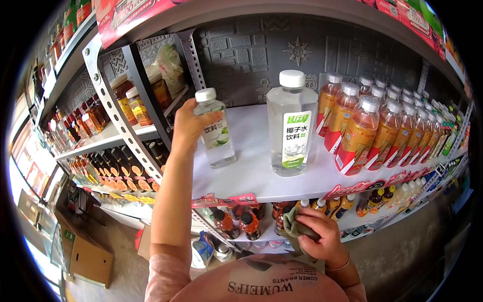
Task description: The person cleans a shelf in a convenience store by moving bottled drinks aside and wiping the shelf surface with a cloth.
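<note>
My left hand [194, 119] grips a clear plastic bottle [217, 149] of coconut water drink by its upper part. This bottle has a white cap and leans slightly; whether its base touches the white shelf [241, 181] I cannot tell. To its right a larger, similar coconut water bottle [290, 132] stands upright on that shelf. In front of the shelf edge, low by my body, my right hand [320, 234] holds a crumpled olive-green cloth [298, 226]. Part of the cloth is hidden behind the fingers.
Rows of red and gold drink bottles [356, 139] fill the shelf's right side. A perforated metal upright [120, 109] stands at left, with jars [137, 107] behind it. Dark-capped bottles [249, 224] sit on the shelf below. A cardboard box [90, 260] rests on the floor.
</note>
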The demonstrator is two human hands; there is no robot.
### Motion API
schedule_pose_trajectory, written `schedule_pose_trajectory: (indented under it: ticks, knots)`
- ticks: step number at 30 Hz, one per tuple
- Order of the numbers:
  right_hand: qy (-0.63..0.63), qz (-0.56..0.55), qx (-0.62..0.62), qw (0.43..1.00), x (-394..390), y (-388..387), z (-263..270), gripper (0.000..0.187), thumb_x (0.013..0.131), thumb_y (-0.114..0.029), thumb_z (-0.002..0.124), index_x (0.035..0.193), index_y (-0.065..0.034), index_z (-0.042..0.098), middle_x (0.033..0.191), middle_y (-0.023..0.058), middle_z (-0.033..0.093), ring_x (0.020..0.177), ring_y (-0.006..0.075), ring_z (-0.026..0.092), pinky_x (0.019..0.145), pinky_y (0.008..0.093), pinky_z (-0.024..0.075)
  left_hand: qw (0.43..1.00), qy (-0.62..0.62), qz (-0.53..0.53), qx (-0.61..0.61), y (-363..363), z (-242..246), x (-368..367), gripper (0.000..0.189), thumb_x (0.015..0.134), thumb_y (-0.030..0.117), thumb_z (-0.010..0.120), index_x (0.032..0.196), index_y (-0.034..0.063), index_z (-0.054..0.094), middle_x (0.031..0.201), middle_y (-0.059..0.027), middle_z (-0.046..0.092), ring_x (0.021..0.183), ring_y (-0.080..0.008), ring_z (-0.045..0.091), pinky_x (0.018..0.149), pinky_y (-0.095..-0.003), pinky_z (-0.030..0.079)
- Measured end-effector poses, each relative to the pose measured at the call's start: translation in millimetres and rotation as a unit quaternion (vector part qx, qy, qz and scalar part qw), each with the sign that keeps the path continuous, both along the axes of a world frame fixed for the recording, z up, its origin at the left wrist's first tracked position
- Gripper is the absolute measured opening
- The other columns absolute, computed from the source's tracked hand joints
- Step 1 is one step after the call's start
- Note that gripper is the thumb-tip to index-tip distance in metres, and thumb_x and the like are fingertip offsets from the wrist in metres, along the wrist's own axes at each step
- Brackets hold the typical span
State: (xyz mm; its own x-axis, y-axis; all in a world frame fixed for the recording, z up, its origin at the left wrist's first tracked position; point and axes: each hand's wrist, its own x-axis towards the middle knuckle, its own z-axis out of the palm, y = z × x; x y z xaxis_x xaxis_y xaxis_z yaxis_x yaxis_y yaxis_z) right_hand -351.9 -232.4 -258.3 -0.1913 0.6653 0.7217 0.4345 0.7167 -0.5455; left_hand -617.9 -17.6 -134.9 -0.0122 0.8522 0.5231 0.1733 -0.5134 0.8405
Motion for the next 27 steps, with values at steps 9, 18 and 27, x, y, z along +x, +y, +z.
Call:
schedule_pose_trajectory:
  ticks: [9,18,27]
  knots:
    - [-0.03,0.016,0.014,0.999,17,-6,-6,0.041,0.063,-0.007,0.068,0.102,-0.0001,0.061,0.106,0.0164,0.059,0.083,0.0299,0.064,0.069,0.0325,0.0524,0.98,-0.038,-0.194,-0.023,36,14,103,0.05,0.068,0.001,0.069,0.114,-0.0067,0.052,0.105,-0.0134,0.061,0.094,-0.0194,0.058,0.082,-0.0301,0.045]
    - [0.004,0.021,-0.015,1.0,36,-12,-1,0.04,0.062,-0.006,0.067,0.101,0.0009,0.062,0.108,0.018,0.06,0.089,0.0292,0.064,0.072,0.0313,0.0521,0.93,-0.053,-0.36,-0.051,64,-5,135,0.028,0.083,0.014,0.063,0.11,0.009,0.057,0.102,-0.0053,0.062,0.089,-0.0176,0.063,0.078,-0.0348,0.053]
    - [0.135,0.085,-0.085,0.984,30,3,12,0.041,0.067,-0.008,0.06,0.105,0.0075,0.058,0.113,0.0216,0.056,0.099,0.0295,0.057,0.087,0.035,0.0432,0.953,0.031,-0.292,-0.082,45,4,124,0.056,0.076,0.015,0.067,0.124,-0.0046,0.045,0.112,-0.0147,0.058,0.108,-0.0224,0.053,0.093,-0.0347,0.04]
